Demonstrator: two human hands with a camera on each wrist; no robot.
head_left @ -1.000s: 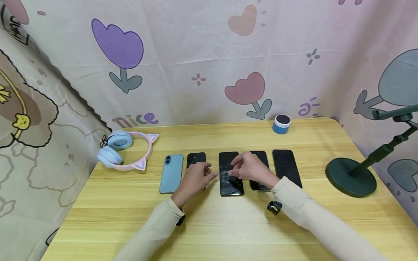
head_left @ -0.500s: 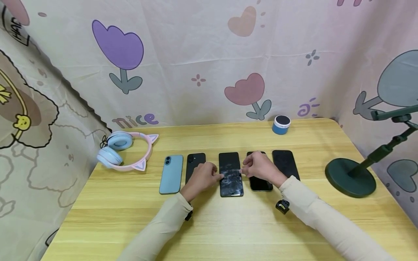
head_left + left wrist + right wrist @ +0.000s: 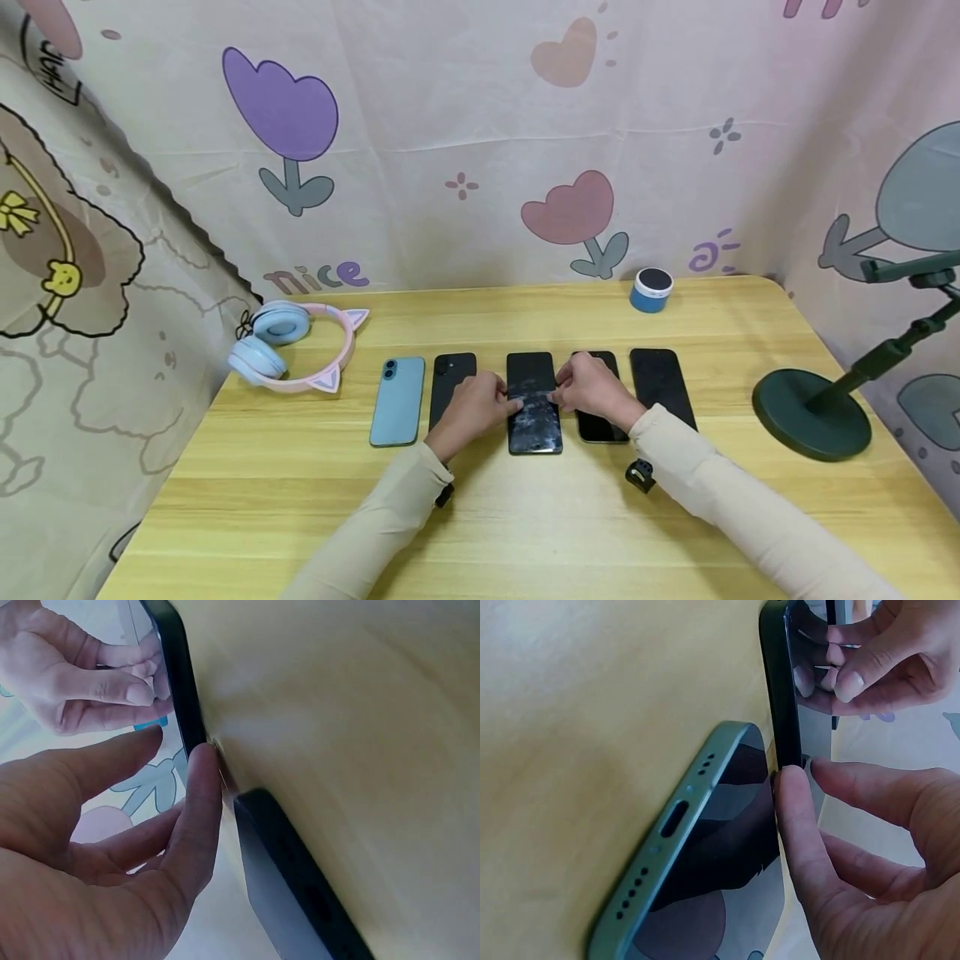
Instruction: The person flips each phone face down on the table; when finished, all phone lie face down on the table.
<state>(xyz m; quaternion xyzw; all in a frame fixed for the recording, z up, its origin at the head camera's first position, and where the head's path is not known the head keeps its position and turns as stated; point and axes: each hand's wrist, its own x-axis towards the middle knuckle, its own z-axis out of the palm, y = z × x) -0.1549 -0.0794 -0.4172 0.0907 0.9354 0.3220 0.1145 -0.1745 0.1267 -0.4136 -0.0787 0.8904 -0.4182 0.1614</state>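
Observation:
A black smartphone (image 3: 534,433) lies screen up on the wooden table, the middle one of a row, with whitish smears or reflections across its lower half. My left hand (image 3: 472,408) has its thumb and fingertips at this phone's left edge. On the opposite edge, my right hand (image 3: 591,387) pinches with thumb and index finger. In the left wrist view the thumb (image 3: 202,761) presses the phone's dark side (image 3: 182,675), index finger over the screen. The right wrist view has that thumb (image 3: 791,787) at the phone's corner, with the index fingertip close by.
Left of it lie a dark phone (image 3: 450,379) and a light blue phone (image 3: 397,404). To the right are a green-edged phone (image 3: 602,429) under my right hand and another dark phone (image 3: 663,383). Pink-blue headphones (image 3: 348,342), a small speaker (image 3: 651,292) and a green stand (image 3: 812,417) surround the row.
My left hand has moved right from above the dark phone to the middle phone's left edge. The right hand has gone from over its screen to its right edge.

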